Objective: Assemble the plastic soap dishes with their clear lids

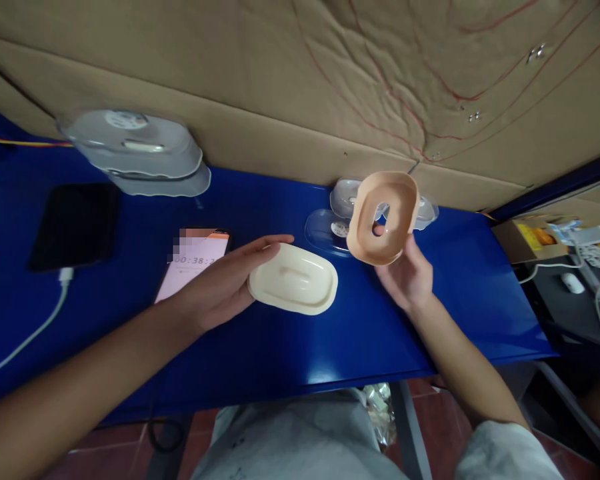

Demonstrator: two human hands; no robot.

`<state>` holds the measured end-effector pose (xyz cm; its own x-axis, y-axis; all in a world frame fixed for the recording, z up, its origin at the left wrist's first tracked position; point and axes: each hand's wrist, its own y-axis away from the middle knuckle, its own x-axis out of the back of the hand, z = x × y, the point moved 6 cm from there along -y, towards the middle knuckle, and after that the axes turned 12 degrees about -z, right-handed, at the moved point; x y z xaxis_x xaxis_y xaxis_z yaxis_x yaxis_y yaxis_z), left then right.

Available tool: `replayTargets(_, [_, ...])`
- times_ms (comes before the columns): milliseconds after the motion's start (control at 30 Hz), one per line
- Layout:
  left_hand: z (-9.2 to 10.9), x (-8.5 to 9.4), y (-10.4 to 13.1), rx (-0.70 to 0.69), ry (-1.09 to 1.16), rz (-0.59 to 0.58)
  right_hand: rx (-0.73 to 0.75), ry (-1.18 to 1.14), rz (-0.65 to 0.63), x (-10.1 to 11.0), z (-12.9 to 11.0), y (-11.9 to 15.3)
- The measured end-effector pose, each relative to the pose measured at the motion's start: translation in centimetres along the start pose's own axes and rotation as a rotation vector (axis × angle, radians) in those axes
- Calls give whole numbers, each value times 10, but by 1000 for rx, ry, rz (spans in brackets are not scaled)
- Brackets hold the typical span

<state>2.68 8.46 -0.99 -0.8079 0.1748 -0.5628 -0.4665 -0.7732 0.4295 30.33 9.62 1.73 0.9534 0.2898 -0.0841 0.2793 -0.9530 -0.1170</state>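
Observation:
A cream oval dish [300, 279] is held at its left end by my left hand [230, 283], over the middle of the blue table. To the right and a bit higher, my right hand [411, 270] grips a peach-coloured oval piece [400, 207] with an elongated hole in its middle. That piece is tilted, its hollow side facing me. The two pieces are apart. Behind the peach piece, clear plastic covers [347, 195] lie near the back edge, and a flat clear one [325, 232] with a round label sits between the hands.
Stacked clear covers [145, 150] stand at the back left. A phone showing a timer [195, 263] lies beside my left forearm, and a black device [75, 227] with a white cable is farther left. Cardboard [270, 120] walls the back of the blue table [290, 357].

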Motion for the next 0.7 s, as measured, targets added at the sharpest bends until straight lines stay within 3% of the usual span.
replayTargets(200, [3, -5, 1, -80, 106, -25, 229, 602, -164, -43, -9, 22])
replayTargets(367, [-1, -11, -2, -80, 139, -74, 357, 850, -334, -77, -7, 29])
replayTargets(700, [-3, -18, 3, -78, -1, -195, 365, 1183, -554, -92, 2, 32])
